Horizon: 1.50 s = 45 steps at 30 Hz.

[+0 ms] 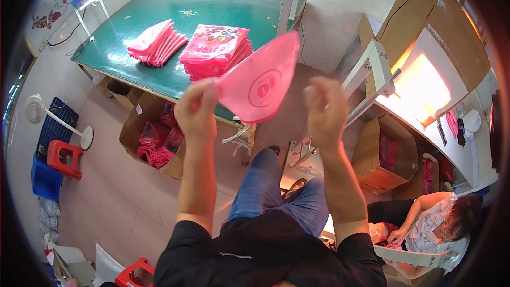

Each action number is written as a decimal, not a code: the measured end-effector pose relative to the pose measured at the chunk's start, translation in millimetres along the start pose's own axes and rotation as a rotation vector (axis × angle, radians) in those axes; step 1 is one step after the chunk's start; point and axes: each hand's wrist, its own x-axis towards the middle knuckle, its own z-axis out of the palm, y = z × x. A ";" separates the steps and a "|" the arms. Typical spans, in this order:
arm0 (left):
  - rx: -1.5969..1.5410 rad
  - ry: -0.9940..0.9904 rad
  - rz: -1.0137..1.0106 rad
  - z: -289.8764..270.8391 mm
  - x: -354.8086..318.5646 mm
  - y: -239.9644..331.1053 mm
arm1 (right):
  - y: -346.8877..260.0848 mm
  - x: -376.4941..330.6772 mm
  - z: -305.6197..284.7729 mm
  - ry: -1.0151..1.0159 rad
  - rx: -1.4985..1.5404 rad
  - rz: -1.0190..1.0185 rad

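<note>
My left hand (197, 107) pinches one corner of a thin pink printed sheet (260, 79), which fans out in the air to the right of my fingers. It carries a round red mark; whether it is a bag or a single layer I cannot tell. To the right of the sheet, apart from it, my right hand (326, 107) is raised, a little blurred, with fingers loosely bent and nothing visible in them. Beyond my left hand, a tall stack of pink printed pieces (215, 42) and a fanned pile of pink pieces (155, 43) lie on the green table (249, 2).
Below the table stands a cardboard box (130, 135) with pink bundles. A red stool (65, 160) and white fan (36, 109) are at left. At right are a metal frame (366, 66), a bright lit panel (430, 82), another box (366, 172) and a seated co-worker (433, 223).
</note>
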 end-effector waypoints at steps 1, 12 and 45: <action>0.160 -0.046 0.174 2.7 -18.2 6.5 | -5.2 -10.1 4.8 -0.113 0.076 0.025; 0.336 -0.464 0.431 44.6 -80.7 9.9 | -14.5 -13.1 -8.2 -0.587 -0.110 0.097; -0.092 -0.708 -0.122 38.6 64.5 -35.6 | 25.7 -33.0 9.6 -0.511 -0.083 0.008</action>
